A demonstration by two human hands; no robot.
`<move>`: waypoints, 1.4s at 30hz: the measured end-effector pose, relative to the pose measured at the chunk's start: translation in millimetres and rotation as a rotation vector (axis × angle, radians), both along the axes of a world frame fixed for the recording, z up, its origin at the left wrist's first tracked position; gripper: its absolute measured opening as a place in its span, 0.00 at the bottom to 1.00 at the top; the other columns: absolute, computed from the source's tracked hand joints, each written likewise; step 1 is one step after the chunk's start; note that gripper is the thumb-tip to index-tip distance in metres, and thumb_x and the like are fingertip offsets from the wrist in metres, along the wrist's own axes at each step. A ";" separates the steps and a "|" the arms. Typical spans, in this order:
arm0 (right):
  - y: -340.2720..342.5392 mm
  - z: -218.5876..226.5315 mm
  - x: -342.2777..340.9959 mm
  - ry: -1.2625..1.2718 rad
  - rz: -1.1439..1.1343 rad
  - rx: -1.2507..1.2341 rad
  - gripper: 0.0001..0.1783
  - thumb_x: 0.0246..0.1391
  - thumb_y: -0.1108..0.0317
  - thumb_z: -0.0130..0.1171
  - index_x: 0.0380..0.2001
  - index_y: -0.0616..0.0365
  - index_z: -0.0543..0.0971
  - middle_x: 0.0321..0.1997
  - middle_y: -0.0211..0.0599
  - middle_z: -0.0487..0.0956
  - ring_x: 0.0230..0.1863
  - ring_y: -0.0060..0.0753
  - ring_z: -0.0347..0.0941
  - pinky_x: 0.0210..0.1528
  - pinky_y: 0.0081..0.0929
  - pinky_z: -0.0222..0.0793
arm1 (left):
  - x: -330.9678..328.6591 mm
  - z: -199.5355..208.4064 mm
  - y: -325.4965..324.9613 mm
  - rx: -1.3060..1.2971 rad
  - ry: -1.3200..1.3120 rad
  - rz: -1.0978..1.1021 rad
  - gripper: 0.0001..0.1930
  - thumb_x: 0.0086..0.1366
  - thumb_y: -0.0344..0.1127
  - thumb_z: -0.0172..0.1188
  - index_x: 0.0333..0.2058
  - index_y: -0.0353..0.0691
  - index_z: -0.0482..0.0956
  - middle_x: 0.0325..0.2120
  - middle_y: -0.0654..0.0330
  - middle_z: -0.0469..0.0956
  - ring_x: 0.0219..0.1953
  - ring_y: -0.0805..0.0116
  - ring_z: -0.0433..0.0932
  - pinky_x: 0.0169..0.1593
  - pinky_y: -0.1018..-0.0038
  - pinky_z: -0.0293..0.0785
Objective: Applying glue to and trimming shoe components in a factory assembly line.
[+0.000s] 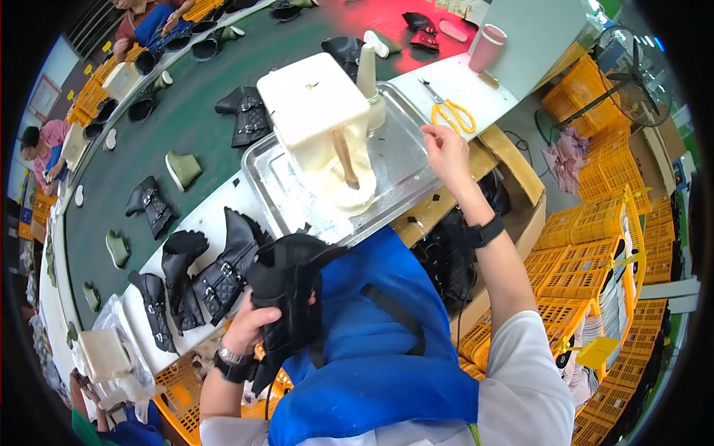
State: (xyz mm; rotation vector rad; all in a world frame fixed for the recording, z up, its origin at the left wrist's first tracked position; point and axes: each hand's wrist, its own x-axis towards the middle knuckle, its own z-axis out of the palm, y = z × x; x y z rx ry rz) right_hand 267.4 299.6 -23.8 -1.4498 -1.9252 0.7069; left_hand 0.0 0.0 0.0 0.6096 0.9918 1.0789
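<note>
A black boot [286,276] is being gripped by the left hand [251,324] at the near side of the tray [403,145], while other boots [221,285] are being supported by the white table [210,215] left of the tray. The right hand [451,157] is being held beside the tray's right edge, near the scissors [439,101], its fingers curled; whether anything is being pinched cannot be told.

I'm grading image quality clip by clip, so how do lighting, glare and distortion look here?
Head view: fisheye distortion bows the yellow crates near the black rim; a red glow tints the upper part of the green belt; the metal tray shows shiny reflections; the white container is very bright; the black item in the left hand is dark, with little detail.
</note>
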 end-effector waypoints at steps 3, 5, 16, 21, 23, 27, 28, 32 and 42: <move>56.7 -16.7 19.5 -0.158 -0.110 0.240 0.15 0.44 0.75 0.51 0.37 0.57 0.78 0.38 0.53 0.76 0.42 0.48 0.72 0.47 0.34 0.66 | -20.9 -17.0 -9.1 0.003 0.117 0.028 0.34 0.45 0.43 0.63 0.49 0.30 0.65 0.42 0.49 0.72 0.45 0.59 0.73 0.48 0.67 0.69; 94.9 -33.5 40.3 -0.300 -0.172 0.293 0.16 0.43 0.77 0.47 0.37 0.59 0.78 0.39 0.52 0.76 0.43 0.50 0.71 0.48 0.36 0.66 | -12.2 6.4 3.9 -0.100 0.114 -0.078 0.24 0.49 0.36 0.64 0.45 0.34 0.71 0.39 0.61 0.75 0.40 0.74 0.72 0.48 0.77 0.66; 148.0 -44.9 61.6 -0.668 0.001 -0.073 0.31 0.35 0.69 0.57 0.49 0.54 0.64 0.36 0.53 0.76 0.39 0.52 0.73 0.43 0.39 0.69 | 45.2 7.1 46.2 -0.028 -0.138 -0.193 0.32 0.61 0.33 0.54 0.60 0.36 0.48 0.54 0.59 0.60 0.53 0.74 0.63 0.56 0.74 0.60; 150.0 -89.7 121.3 -0.310 -0.208 -0.044 0.34 0.37 0.64 0.61 0.50 0.53 0.61 0.31 0.45 0.76 0.32 0.43 0.75 0.33 0.34 0.69 | 64.7 1.7 59.8 -0.063 -0.266 -0.198 0.33 0.60 0.35 0.56 0.59 0.37 0.49 0.52 0.59 0.62 0.52 0.73 0.64 0.54 0.74 0.63; 126.9 -95.0 156.1 0.033 -0.160 -0.101 0.35 0.38 0.65 0.62 0.52 0.52 0.61 0.29 0.40 0.75 0.28 0.34 0.73 0.28 0.28 0.67 | 74.9 5.3 72.7 -0.020 0.087 -0.274 0.36 0.57 0.37 0.60 0.59 0.37 0.50 0.51 0.58 0.64 0.51 0.74 0.65 0.54 0.75 0.63; 10.6 -21.0 188.4 0.523 -0.140 -0.148 0.35 0.46 0.68 0.60 0.57 0.54 0.59 0.24 0.27 0.68 0.19 0.16 0.61 0.19 0.15 0.57 | 91.4 -8.6 99.6 0.239 0.295 -0.406 0.36 0.54 0.36 0.63 0.57 0.34 0.52 0.50 0.57 0.65 0.51 0.72 0.64 0.54 0.75 0.62; -17.0 -9.5 195.6 0.536 -0.102 -0.187 0.33 0.47 0.68 0.59 0.57 0.55 0.59 0.24 0.26 0.67 0.19 0.16 0.61 0.20 0.15 0.57 | 96.8 -12.9 100.5 0.247 0.336 -0.433 0.36 0.54 0.35 0.63 0.57 0.33 0.53 0.49 0.57 0.66 0.51 0.72 0.64 0.54 0.74 0.62; -121.4 27.2 207.4 0.544 0.052 -0.357 0.31 0.50 0.72 0.55 0.58 0.53 0.60 0.29 0.25 0.67 0.28 0.15 0.63 0.31 0.13 0.61 | 115.6 -25.6 121.2 0.279 0.395 -0.531 0.35 0.53 0.32 0.62 0.56 0.33 0.54 0.47 0.56 0.68 0.50 0.71 0.67 0.54 0.74 0.63; -228.9 37.9 200.5 0.075 0.180 -0.339 0.28 0.42 0.68 0.66 0.49 0.53 0.71 0.27 0.29 0.67 0.27 0.24 0.62 0.31 0.20 0.60 | 143.4 -35.1 128.3 0.319 0.541 -0.624 0.32 0.53 0.29 0.61 0.55 0.33 0.57 0.42 0.51 0.73 0.46 0.65 0.72 0.50 0.73 0.66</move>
